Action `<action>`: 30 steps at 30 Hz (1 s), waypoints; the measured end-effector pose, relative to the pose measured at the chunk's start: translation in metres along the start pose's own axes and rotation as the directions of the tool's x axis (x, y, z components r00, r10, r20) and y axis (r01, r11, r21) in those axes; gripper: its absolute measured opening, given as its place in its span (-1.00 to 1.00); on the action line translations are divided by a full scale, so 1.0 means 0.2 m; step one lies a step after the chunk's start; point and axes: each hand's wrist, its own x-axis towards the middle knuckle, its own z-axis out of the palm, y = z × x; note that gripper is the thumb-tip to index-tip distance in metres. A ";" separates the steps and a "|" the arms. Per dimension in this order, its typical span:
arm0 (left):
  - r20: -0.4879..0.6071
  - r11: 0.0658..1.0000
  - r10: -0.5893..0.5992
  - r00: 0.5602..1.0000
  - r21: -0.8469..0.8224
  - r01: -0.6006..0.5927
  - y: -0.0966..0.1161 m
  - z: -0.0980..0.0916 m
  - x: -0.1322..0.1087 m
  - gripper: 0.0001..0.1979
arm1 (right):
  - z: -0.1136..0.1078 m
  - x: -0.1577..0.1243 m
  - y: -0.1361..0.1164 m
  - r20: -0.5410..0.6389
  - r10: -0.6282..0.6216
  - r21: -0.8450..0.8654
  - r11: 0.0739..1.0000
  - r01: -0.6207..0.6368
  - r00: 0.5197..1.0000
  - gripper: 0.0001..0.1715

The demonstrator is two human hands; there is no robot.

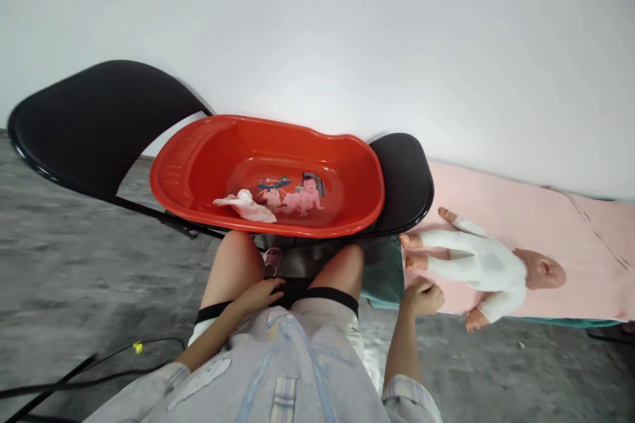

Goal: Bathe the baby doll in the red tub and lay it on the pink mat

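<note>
My left hand (262, 294) lies across my lap with its fingers stretched out, holding nothing. My right hand (424, 297) is curled closed at the near edge of a pink mat (580, 244), with nothing visible in it. Just beyond that hand are the feet of a baby doll (483, 261) in a white suit. The doll lies on the mat, its head toward the right. In front of my knees is a red baby bathtub (258, 132) with a baby picture on its floor. A crumpled white and pink cloth (251, 208) lies inside, against the near wall.
Two black folding chairs stand at the tub's ends, one backrest (94, 122) at left and one black seat or back (407, 178) at right. A white wall (347, 39) rises behind. Dark cables (99, 377) run across the grey floor (74, 264) at lower left.
</note>
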 end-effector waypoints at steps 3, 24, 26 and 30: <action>-0.030 0.999 0.007 1.000 -0.035 -0.008 -0.01 0.00 -0.01 -0.50 | 0.00 0.00 0.00 -0.029 -0.007 0.027 1.000 0.008 1.000 -0.78; 0.001 0.999 0.046 0.999 -0.007 -0.046 -0.03 0.03 0.08 -0.50 | 0.06 0.00 0.12 -0.071 -0.066 -0.049 0.997 0.063 0.995 -0.70; 0.006 0.999 0.050 0.999 -0.005 -0.050 -0.03 0.02 0.08 -0.51 | 0.07 0.00 0.13 -0.089 -0.071 -0.048 0.997 0.067 0.993 -0.71; 0.011 0.998 0.059 0.998 -0.002 -0.059 0.00 -0.01 0.09 -0.51 | 0.07 -0.01 0.13 -0.116 -0.069 -0.035 0.997 0.065 0.991 -0.70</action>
